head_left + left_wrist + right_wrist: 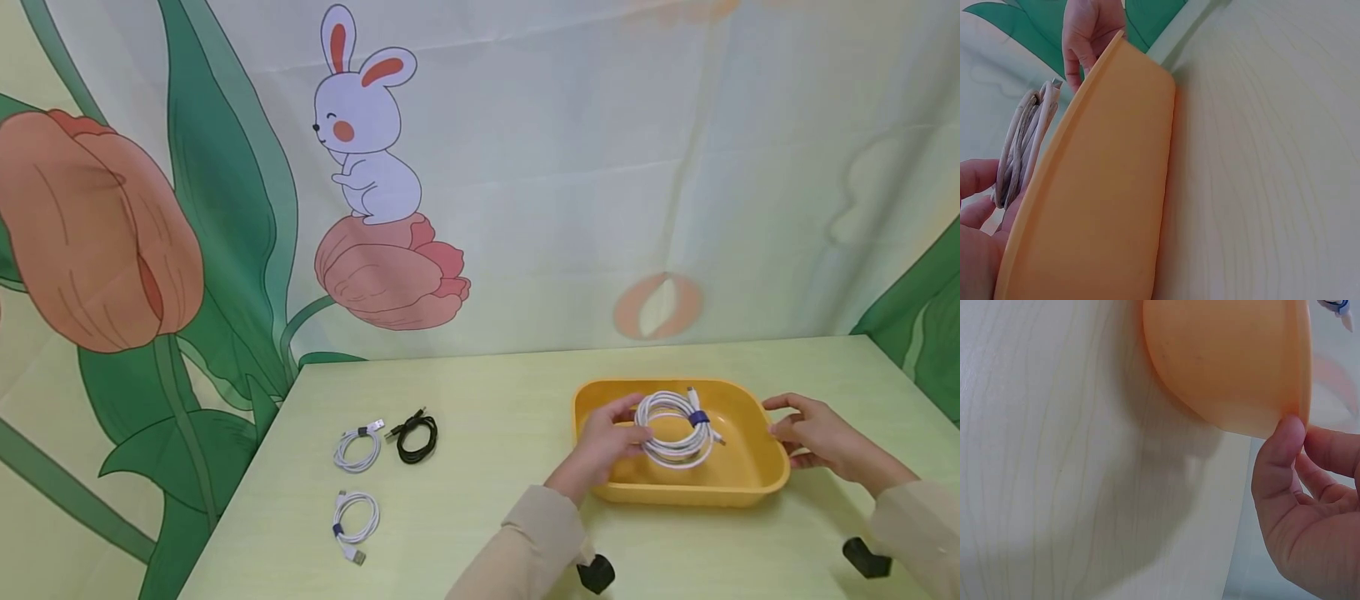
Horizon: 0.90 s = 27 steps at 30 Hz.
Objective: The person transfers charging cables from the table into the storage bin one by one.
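Observation:
My left hand (604,440) pinches the left side of a coiled white cable (678,457) bound with a dark blue strap. The coil is over the yellow tray (742,417). From the left wrist view, the cable (1022,144) shows above the tray's rim, between fingers and thumb; the tray's outer wall (1097,181) hides part of the left hand. At the tray's right end, my right hand (821,437) grips the rim. In the right wrist view, the right hand's thumb (1288,434) presses the outside of the tray wall (1229,362).
On the table's left lie two coiled white cables, one upper (358,454) and one lower (358,517), and a coiled black cable (417,442). A printed curtain (525,167) hangs behind the table (487,417). Black pieces (597,574) show below the sleeves.

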Tool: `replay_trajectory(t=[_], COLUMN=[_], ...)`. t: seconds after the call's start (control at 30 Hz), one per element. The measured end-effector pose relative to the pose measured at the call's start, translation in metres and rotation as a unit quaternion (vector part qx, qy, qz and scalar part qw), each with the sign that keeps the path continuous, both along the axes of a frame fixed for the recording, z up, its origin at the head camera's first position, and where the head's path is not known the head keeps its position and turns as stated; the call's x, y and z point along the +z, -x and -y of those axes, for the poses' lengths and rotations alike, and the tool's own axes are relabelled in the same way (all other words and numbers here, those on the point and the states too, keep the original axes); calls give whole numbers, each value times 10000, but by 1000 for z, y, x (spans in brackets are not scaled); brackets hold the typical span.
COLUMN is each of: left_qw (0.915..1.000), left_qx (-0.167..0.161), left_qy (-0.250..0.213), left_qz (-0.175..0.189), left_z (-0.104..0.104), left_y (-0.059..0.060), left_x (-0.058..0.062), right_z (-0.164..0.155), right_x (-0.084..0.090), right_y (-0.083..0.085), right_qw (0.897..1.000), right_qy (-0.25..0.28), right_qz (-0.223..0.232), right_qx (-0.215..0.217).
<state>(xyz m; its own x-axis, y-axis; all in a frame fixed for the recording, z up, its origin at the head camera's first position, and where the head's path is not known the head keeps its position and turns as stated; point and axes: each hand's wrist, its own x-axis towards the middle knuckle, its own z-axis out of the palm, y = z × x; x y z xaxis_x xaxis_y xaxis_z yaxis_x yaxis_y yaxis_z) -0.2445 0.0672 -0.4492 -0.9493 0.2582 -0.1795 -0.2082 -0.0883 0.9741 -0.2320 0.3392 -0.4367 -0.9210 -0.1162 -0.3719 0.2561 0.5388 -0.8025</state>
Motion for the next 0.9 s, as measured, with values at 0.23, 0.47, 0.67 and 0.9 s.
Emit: replay_trajectory(t=[0.23,0.47,0.67,0.9], left_qw=[10000,9999,9998,9994], left_qx=[-19,-78,-20,58], left_qy=[27,67,104,266], left_qz=[10,71,150,213], left_z=[-7,-12,-18,-22], left_y=[-1,-2,-2,-3], left_x=[0,-1,-4,-3], right_z=[-1,0,0,-1], right_x=[-2,-2,-2,-3], right_y=[2,1,1,2], right_qw=[10000,10000,10000,10000], right_qy=[0,-16,-16,-3], right_qz=[22,10,18,13], right_qx=[-41,-15,-24,-16])
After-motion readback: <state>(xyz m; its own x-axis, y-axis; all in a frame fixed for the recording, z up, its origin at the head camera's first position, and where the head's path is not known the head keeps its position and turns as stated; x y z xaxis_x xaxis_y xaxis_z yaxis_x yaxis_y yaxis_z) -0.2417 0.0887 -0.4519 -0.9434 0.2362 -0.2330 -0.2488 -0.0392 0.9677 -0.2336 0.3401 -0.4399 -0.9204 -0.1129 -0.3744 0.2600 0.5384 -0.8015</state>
